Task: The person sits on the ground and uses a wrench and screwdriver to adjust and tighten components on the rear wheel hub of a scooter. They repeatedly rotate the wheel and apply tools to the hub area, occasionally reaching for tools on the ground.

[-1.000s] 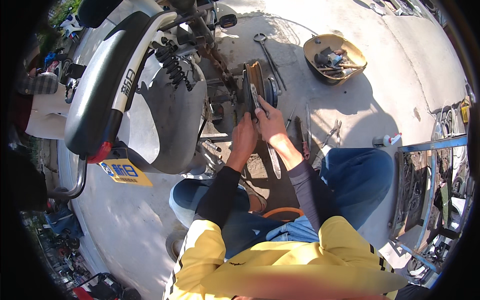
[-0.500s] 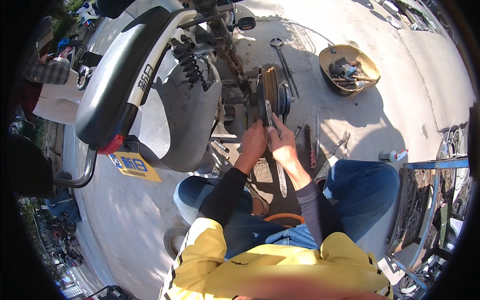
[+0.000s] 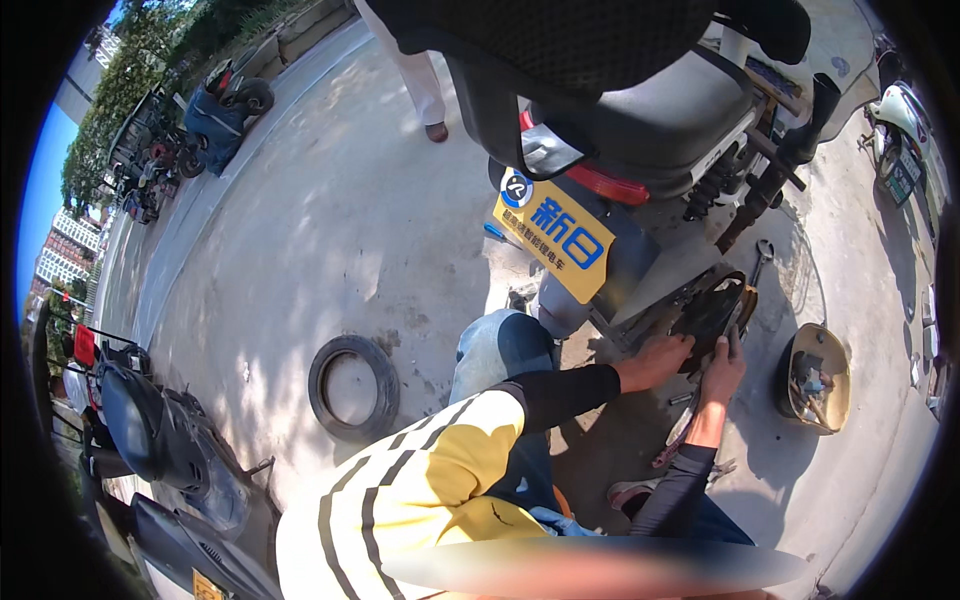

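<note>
A scooter's bare wheel (image 3: 712, 312), with no tyre visible on its rim, sits low behind the grey mudguard. My left hand (image 3: 654, 362) is closed at the near edge of this wheel, its fingertips against the rim. Close beside it, my right hand (image 3: 721, 374) is closed around a narrow metal tyre lever (image 3: 735, 333); most of the lever is hidden by the fingers. Above my hands stands the scooter, with a black seat (image 3: 660, 120) and a yellow plate (image 3: 548, 238) at its tail.
A ring spanner (image 3: 763, 256) lies beyond the wheel. To the right is a bowl-shaped container (image 3: 838, 395) with tools inside. A loose black tyre (image 3: 353, 388) lies on the concrete at left. Another scooter (image 3: 165, 440) is parked at lower left. A bystander's leg (image 3: 422, 90) stands behind.
My view has swung to the left, so the wheel and my hands now appear further right. Both hands remain at the wheel; the lever shows much less than before.
</note>
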A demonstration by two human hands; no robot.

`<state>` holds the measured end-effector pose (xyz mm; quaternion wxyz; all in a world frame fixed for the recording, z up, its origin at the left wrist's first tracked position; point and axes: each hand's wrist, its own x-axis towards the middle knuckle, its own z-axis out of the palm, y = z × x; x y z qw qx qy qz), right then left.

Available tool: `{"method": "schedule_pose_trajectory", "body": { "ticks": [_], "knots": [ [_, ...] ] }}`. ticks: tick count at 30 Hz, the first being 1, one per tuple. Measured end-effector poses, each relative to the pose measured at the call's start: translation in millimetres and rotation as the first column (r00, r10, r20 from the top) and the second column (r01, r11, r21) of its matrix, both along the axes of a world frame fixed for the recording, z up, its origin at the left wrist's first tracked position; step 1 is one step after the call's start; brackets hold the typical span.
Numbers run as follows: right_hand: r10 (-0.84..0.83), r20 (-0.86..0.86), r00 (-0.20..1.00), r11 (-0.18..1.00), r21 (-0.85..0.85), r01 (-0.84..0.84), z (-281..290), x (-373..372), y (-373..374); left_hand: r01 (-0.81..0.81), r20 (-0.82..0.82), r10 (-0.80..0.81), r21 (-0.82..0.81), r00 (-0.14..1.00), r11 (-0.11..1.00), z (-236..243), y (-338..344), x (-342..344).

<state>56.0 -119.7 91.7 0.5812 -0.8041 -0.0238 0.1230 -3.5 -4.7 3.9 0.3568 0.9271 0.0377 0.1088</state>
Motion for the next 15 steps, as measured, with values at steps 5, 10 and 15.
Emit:
{"method": "schedule_pose_trajectory", "body": {
  "ticks": [5, 10, 15],
  "knots": [
    [-0.033, -0.039, 0.999, 0.995, 0.096, 0.036, -10, -69, -4, 0.046, -0.040, -0.046, -0.002, 0.998, 0.999, -33, 0, -1],
    [-0.023, -0.040, 0.999, 0.984, 0.178, 0.030, -13, -13, -3, 0.044, 0.076, -0.036, -0.111, 0.996, 0.993, -31, -2, -7],
    [-0.066, -0.077, 0.995, 0.988, 0.134, 0.076, -22, -76, -2, -0.015, -0.169, 0.011, -0.022, 0.985, 1.000, 17, 3, -9]
  ]
}}
